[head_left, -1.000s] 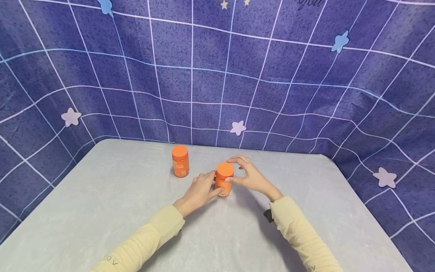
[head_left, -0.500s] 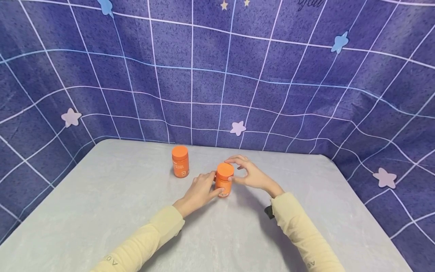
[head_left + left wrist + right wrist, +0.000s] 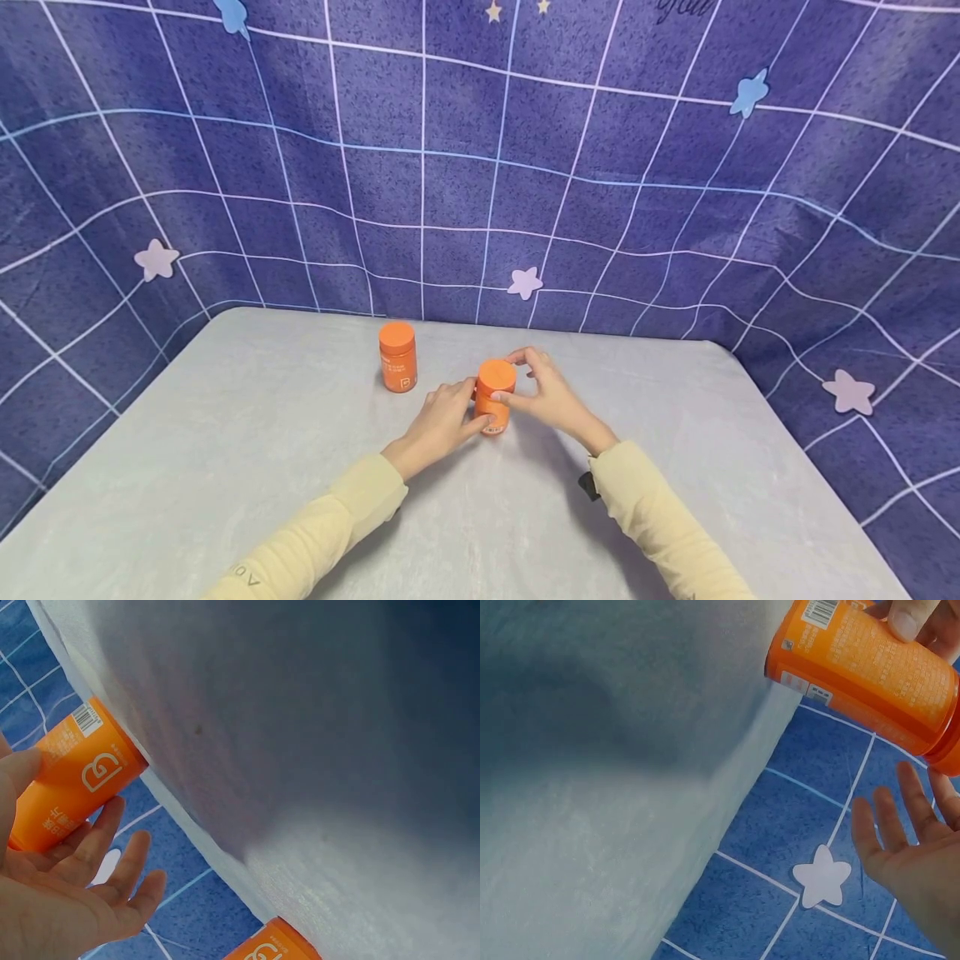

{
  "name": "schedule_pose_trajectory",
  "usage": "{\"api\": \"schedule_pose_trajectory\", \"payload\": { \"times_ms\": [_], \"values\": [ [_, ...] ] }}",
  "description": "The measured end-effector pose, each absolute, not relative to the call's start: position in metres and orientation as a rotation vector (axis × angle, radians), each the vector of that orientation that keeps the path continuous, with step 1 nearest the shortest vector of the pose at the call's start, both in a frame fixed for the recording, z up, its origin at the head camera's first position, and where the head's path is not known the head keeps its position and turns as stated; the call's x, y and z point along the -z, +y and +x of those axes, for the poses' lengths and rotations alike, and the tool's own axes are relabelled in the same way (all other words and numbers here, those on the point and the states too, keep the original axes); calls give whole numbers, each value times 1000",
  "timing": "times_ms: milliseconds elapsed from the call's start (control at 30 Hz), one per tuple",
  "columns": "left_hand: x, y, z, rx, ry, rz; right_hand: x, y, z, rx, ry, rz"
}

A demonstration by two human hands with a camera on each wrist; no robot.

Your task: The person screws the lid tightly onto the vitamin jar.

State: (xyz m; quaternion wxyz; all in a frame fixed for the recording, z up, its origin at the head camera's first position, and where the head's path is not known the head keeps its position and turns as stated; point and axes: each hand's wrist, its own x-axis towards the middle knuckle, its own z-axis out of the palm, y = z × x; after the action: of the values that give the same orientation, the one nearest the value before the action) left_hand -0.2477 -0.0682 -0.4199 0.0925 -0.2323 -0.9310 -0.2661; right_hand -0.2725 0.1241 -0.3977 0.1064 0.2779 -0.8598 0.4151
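The right hand (image 3: pixel 553 398) slides its thumb leftward across the front of the orange cap (image 3: pixel 497 375), pinching it with the forefinger! Left hand (image 3: pixel 437 418), fingers clamped, holds the orange pill bottle (image 3: pixel 499 411) upright toward the far edge of the table (image 3: pixel 225 450); my call: keep it pinned flat.

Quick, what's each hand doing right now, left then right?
Left hand: closed, holding the nearer orange bottle by its side.
Right hand: closed, pinching that same bottle's lid.
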Motion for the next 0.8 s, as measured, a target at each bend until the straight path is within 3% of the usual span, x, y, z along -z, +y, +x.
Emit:
{"api": "schedule_pose_trajectory", "payload": {
  "times_ms": [533,800],
  "values": [
    [420,-68,-248,787,-2771,-681,394,138,-282,-1434,-2609,1042],
    [419,-68,-248,779,-2769,-697,370,136,-268,-1486,-2627,1115]
  ]
}}
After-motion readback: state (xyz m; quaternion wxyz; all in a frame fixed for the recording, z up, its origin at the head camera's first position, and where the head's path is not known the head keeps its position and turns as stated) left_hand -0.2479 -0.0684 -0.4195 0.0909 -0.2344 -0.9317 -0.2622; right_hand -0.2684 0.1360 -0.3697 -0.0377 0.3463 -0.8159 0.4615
